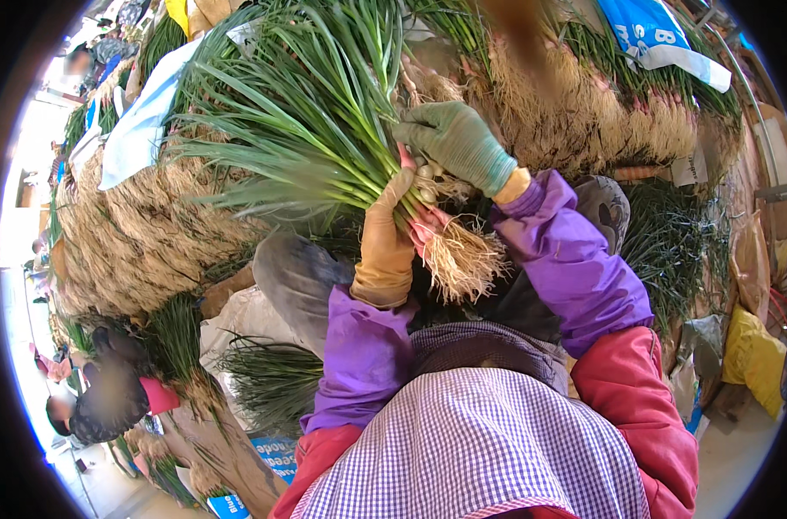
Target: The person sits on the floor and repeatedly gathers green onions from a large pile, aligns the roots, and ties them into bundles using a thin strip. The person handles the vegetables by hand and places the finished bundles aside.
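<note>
My left hand point(388, 240), in a tan glove, is closed around a bunch of long-leaved green allium plants point(348, 136). Their pinkish stem bases and pale stringy roots point(468, 256) hang past it to the lower right. My right hand point(455, 143), in a green knit glove with its fingers bent, is at the upper right side of the same bunch. Its fingertips are by the stems, and whether they grip a stem I cannot tell. Small pale bulbs point(427, 174) show between the two hands.
Rooted plants are heaped at left point(140, 227) and upper right point(601, 110), partly under blue and white plastic sheets point(666, 45). Loose green leaves point(666, 253) lie at right, and more leaves point(276, 376) on a white sack at lower left. A person point(104, 396) is at far left.
</note>
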Available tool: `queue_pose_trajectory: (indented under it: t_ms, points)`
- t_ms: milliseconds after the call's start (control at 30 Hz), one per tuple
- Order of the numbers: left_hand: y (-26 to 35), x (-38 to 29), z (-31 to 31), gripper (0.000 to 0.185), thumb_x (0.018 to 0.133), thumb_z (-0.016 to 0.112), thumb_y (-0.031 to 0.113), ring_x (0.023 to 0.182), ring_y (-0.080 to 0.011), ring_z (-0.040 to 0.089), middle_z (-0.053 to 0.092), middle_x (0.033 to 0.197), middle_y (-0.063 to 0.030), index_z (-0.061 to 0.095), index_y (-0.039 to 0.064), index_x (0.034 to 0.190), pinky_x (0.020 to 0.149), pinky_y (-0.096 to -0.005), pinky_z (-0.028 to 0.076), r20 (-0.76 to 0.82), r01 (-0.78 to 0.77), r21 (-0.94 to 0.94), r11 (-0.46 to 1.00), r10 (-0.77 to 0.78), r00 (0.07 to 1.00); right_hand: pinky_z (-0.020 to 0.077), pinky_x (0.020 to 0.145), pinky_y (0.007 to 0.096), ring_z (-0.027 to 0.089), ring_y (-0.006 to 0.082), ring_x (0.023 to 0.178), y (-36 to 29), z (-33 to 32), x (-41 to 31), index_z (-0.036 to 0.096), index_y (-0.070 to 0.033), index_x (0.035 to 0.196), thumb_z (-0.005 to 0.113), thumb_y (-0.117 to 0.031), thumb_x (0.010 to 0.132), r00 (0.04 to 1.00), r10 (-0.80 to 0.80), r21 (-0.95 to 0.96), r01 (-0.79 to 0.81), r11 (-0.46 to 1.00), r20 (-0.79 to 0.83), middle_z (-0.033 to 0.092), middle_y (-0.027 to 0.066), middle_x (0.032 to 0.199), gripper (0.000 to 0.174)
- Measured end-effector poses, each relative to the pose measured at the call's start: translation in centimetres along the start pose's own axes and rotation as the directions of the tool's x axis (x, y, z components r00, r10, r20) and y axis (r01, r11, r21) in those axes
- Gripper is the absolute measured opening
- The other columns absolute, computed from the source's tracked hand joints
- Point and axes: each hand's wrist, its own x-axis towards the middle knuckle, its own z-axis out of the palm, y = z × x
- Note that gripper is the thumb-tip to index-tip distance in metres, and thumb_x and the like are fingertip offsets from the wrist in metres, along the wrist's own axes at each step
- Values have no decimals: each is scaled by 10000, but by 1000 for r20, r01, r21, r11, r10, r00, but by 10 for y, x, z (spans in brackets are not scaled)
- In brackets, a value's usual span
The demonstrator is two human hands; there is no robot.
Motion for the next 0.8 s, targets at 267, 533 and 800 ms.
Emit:
queue_pose_trajectory:
  t_ms: [267,533,800]
  points:
    - [9,-17,-15,341,906,624,208,702,-174,618,627,883,-36,552,21,1182,579,-322,531,55,2,-177,984,8,998,517,673,367,634,265,699,91,-3,-50,682,-42,964,602,-194,883,954,288,-540,-288,791,-87,690,114,856,189]
    - [-1,-20,-8,273,882,633,166,663,-171,625,637,831,-67,596,7,1101,530,-317,541,-108,28,-3,1000,-28,994,511,747,334,648,261,801,22,20,-53,670,-22,1045,586,-244,922,1000,-19,252,14,968,18,697,122,890,268]
    - [11,-30,-2,304,919,565,140,817,-167,634,675,1000,-114,584,-17,1179,648,-295,544,-248,-23,146,989,59,967,489,590,340,627,188,640,-16,-10,-61,668,-93,811,651,-179,832,936,-119,-393,-22,919,-330,632,22,698,90]
